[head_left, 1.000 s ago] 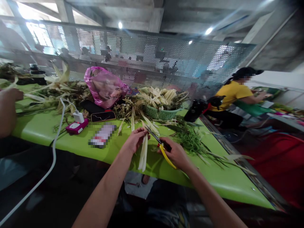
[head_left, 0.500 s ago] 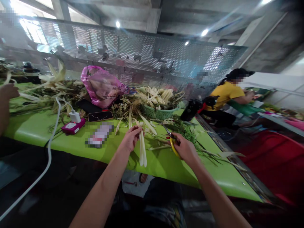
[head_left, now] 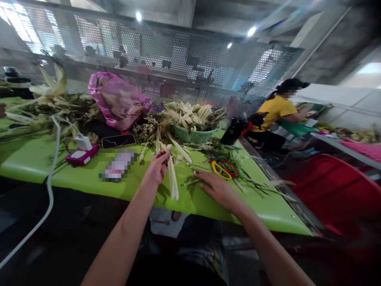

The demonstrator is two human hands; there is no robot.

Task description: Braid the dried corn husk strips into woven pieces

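My left hand [head_left: 159, 167] pinches a pale, folded corn husk [head_left: 173, 180], whose strips hang down over the table's front half. My right hand [head_left: 217, 187] is empty, its fingers stretched out low over the green table [head_left: 190, 200]. Just beyond it lies a pair of scissors [head_left: 222, 171] with one yellow and one red handle loop; greenery partly hides the blades. Pale scraps [head_left: 178, 159] and a loose strip of husk [head_left: 180, 147] lie between my hands.
A green basket [head_left: 195, 136] heaped with husks stands at the back, with a pink plastic bag [head_left: 119, 101] to its left. Also on the table are a phone [head_left: 118, 140], a magenta power block [head_left: 81, 155], and a black bottle [head_left: 233, 130]. A person in yellow [head_left: 276, 109] sits beyond the right edge.
My right hand has let go of the scissors, which now lie on the greenery, and has moved left with its fingers spread. My left hand still holds the husk. The view has shifted slightly.
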